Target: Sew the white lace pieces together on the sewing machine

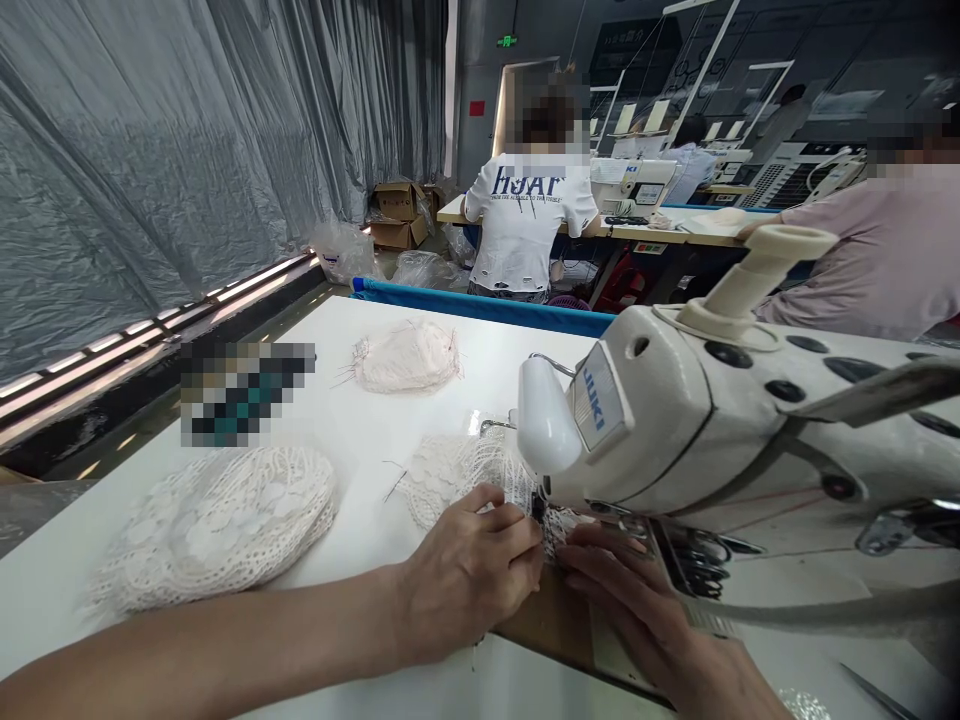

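White lace fabric (442, 478) lies under the needle area of a JUKI sewing machine (667, 400). My left hand (476, 570) is closed at the near edge of this lace, just left of the presser foot (538, 507), its fingers curled and pinching the cloth. To the right of the foot, my right hand (637, 600) lies with fingers stretched out and flat over the lace edge and the machine bed. Part of its fingertips is hidden beneath the machine head. Loose dark thread ends stick out from the lace's left side.
A heap of white lace (240, 515) lies at the left of the white table (360, 620). Farther back is a pale pink lace piece (409, 357) with thread tails. Pointed metal tips (874, 690) show at bottom right. Co-workers (525, 215) sit at machines beyond.
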The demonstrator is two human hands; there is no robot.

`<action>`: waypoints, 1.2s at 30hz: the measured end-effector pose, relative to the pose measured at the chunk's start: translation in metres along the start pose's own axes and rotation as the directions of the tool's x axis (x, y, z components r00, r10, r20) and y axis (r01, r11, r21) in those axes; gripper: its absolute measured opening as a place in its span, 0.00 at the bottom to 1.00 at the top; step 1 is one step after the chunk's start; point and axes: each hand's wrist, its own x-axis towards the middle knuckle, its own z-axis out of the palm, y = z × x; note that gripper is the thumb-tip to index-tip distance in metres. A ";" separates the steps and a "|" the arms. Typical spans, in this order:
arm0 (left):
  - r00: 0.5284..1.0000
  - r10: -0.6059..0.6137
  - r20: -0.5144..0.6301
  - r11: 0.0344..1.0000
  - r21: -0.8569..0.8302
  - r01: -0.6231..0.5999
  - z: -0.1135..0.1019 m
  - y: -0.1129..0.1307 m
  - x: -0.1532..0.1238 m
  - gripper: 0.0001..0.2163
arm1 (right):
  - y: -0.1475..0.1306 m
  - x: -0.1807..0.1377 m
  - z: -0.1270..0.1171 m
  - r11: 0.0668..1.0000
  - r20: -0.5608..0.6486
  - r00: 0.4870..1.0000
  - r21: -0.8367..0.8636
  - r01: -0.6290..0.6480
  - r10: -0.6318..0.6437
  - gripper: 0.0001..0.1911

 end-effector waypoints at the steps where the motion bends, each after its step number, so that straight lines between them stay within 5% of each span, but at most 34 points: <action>1: 1.000 -0.002 0.016 1.000 0.000 0.002 0.000 0.000 0.000 0.06 | -0.001 0.000 0.000 1.000 0.008 1.000 0.000 -0.014 0.014 0.22; 5: 0.998 -0.007 0.059 1.000 -0.019 0.008 -0.001 -0.001 -0.001 0.06 | -0.003 -0.001 -0.002 1.000 0.014 1.000 -0.003 -0.018 0.018 0.19; 19: 0.996 -0.079 -0.047 0.997 -0.031 0.077 0.003 0.005 0.001 0.10 | 0.000 -0.012 0.017 0.990 -0.035 0.998 -0.125 -0.064 0.060 0.19; 36: 0.997 -0.073 -0.017 0.997 -0.015 0.072 0.005 0.005 0.000 0.11 | -0.011 0.001 0.006 0.989 -0.048 0.997 -0.127 -0.071 0.066 0.19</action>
